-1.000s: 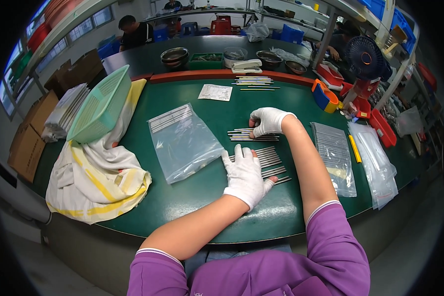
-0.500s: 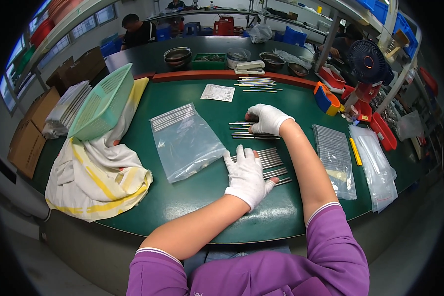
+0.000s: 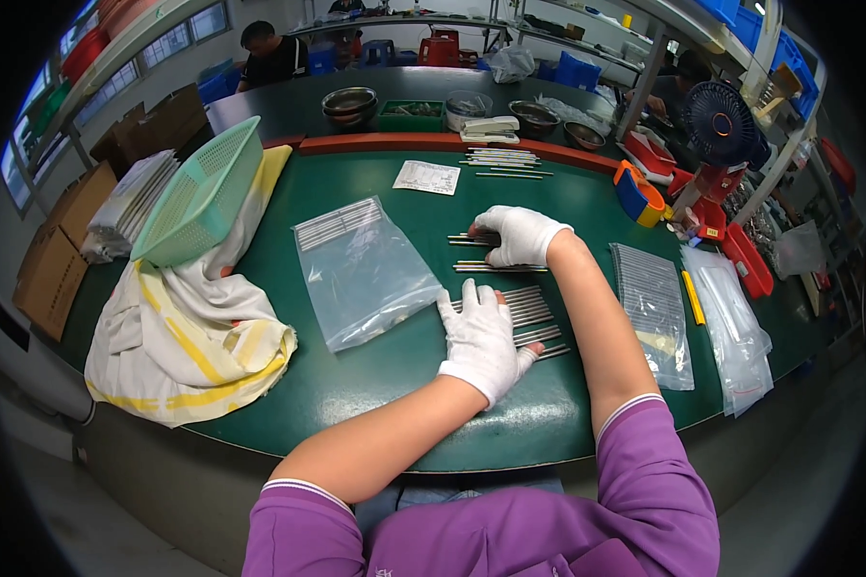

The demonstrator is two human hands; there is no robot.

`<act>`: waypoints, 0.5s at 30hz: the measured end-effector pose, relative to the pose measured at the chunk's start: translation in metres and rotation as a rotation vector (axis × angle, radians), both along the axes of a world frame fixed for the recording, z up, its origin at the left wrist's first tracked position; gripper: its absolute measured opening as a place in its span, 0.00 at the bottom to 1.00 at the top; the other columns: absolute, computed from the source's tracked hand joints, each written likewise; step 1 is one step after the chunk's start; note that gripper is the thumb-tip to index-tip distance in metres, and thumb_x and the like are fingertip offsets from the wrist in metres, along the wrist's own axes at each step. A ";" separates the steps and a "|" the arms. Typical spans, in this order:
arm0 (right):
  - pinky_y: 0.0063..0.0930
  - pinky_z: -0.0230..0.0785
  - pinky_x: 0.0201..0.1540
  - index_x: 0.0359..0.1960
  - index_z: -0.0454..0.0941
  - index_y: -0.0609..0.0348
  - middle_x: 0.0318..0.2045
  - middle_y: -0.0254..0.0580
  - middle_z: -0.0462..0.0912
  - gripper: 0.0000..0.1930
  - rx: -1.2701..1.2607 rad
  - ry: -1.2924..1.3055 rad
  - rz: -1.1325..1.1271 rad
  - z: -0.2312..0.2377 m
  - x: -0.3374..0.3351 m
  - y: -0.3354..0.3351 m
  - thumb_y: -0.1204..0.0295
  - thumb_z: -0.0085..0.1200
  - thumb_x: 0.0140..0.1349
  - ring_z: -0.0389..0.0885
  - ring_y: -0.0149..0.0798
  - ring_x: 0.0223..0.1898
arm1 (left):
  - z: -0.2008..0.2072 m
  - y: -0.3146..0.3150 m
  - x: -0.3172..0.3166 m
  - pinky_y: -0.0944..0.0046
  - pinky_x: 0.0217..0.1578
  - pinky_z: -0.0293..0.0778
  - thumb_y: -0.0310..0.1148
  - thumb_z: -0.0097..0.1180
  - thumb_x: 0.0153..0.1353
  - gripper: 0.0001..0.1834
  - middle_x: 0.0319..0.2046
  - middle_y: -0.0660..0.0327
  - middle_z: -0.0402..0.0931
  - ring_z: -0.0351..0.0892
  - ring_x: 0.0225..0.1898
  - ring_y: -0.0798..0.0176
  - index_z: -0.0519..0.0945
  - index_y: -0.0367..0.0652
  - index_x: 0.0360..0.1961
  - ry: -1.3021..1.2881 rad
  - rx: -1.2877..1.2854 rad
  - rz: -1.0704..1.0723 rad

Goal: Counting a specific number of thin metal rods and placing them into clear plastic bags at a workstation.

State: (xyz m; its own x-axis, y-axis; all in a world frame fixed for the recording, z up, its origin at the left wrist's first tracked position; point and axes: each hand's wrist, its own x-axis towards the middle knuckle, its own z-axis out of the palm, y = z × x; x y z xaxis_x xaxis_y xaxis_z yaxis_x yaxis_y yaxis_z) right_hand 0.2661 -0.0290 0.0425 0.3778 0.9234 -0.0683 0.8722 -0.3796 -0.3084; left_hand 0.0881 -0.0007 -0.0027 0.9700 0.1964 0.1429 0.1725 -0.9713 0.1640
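- Resting flat with its fingers spread, the left hand (image 3: pixel 481 346) covers part of the lower row of metal rods (image 3: pixel 529 306) on the green bench (image 3: pixel 356 404); it is open, laid over the rods.
- Bent over the upper cluster of rods (image 3: pixel 468 240), the right hand (image 3: pixel 524 238) has its fingers curled and its thumb apart from them; whether it grips any rod cannot be told.
- Both hands wear white gloves that leave some fingertips bare.
- Just below the right thumb lies another small group of rods (image 3: pixel 505 268), between the two hands.
- Left of the hands sits a clear plastic bag (image 3: pixel 370 288) with rods at its far end, its near right corner close to the left fingers.
- Beyond the hands are a paper slip (image 3: pixel 426 177) and, to its right, a further set of rods (image 3: pixel 505 162).
- Right of the right forearm lie a filled bag (image 3: pixel 649 298), a yellow strip (image 3: pixel 693 297) and more clear bags (image 3: pixel 731 317).
- At the far left, a pale green basket (image 3: pixel 202 202) leans tilted on a white and yellow cloth (image 3: pixel 192 356).
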 end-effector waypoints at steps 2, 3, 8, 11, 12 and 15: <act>0.28 0.67 0.53 0.47 0.74 0.58 0.44 0.45 0.77 0.22 0.002 -0.030 0.011 -0.003 -0.001 0.003 0.74 0.58 0.46 0.76 0.43 0.47 | -0.001 0.000 0.000 0.37 0.60 0.44 0.61 0.49 0.51 0.44 0.50 0.48 0.63 0.55 0.59 0.49 0.66 0.28 0.55 0.000 0.000 -0.001; 0.28 0.67 0.53 0.47 0.74 0.58 0.44 0.45 0.77 0.22 0.002 -0.029 0.012 -0.003 -0.002 0.004 0.74 0.58 0.46 0.76 0.43 0.47 | -0.001 0.000 0.000 0.37 0.60 0.44 0.61 0.49 0.51 0.44 0.50 0.48 0.63 0.55 0.59 0.49 0.66 0.28 0.55 -0.003 0.000 0.004; 0.28 0.65 0.56 0.49 0.73 0.58 0.48 0.46 0.77 0.24 0.066 0.101 -0.030 -0.006 0.006 0.001 0.77 0.58 0.46 0.75 0.41 0.50 | 0.002 -0.001 -0.001 0.37 0.60 0.44 0.61 0.49 0.52 0.44 0.50 0.49 0.63 0.55 0.60 0.50 0.66 0.29 0.55 0.000 0.010 0.004; 0.27 0.64 0.57 0.50 0.72 0.58 0.50 0.46 0.76 0.26 0.048 0.147 -0.057 -0.004 0.011 -0.003 0.77 0.59 0.45 0.74 0.40 0.52 | 0.003 0.001 0.000 0.37 0.60 0.44 0.61 0.48 0.52 0.44 0.50 0.49 0.64 0.56 0.60 0.50 0.66 0.29 0.55 0.025 -0.001 0.005; 0.28 0.66 0.56 0.51 0.72 0.59 0.49 0.46 0.77 0.27 0.061 0.116 -0.050 -0.004 0.012 -0.006 0.75 0.60 0.43 0.75 0.42 0.50 | 0.003 0.000 0.000 0.37 0.60 0.44 0.61 0.48 0.52 0.44 0.50 0.49 0.64 0.56 0.60 0.50 0.66 0.29 0.55 0.028 0.002 0.006; 0.27 0.65 0.57 0.52 0.71 0.58 0.48 0.46 0.76 0.29 -0.073 0.071 -0.085 0.002 0.017 -0.011 0.77 0.62 0.43 0.74 0.41 0.52 | 0.003 0.000 0.000 0.37 0.60 0.44 0.61 0.48 0.52 0.44 0.50 0.49 0.64 0.56 0.59 0.50 0.66 0.29 0.55 0.028 0.006 0.008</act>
State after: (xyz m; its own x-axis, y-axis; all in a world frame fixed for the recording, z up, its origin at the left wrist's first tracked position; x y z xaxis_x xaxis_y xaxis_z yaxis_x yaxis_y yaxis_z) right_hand 0.2829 -0.0399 0.0441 0.4464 0.8797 -0.1638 0.8129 -0.4752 -0.3367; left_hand 0.0882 -0.0011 0.0001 0.9721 0.2034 0.1170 0.1848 -0.9708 0.1531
